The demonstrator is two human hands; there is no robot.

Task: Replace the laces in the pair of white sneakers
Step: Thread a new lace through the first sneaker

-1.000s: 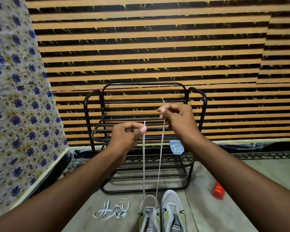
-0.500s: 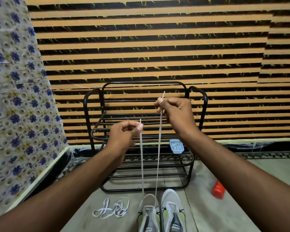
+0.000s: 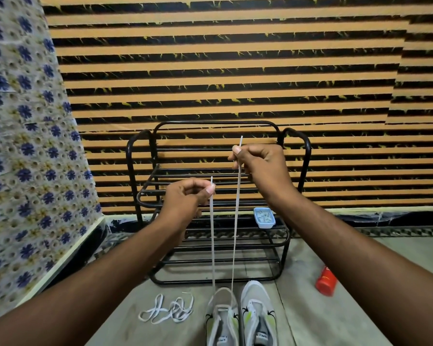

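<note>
Two white sneakers stand near: a left sneaker point(image 3: 221, 318) and a right sneaker point(image 3: 258, 313). One threaded lace point(image 3: 236, 221) rises in two strands, one strand pinched in each of two hands, the left hand point(image 3: 185, 198) and the right hand point(image 3: 265, 163). One loose lace heap point(image 3: 166, 312) lies to the left; how many laces it holds is unclear. Farther off are one black rack point(image 3: 210, 122), one blue tray point(image 3: 264, 217) and, to the right, one red bottle point(image 3: 326, 284).
</note>
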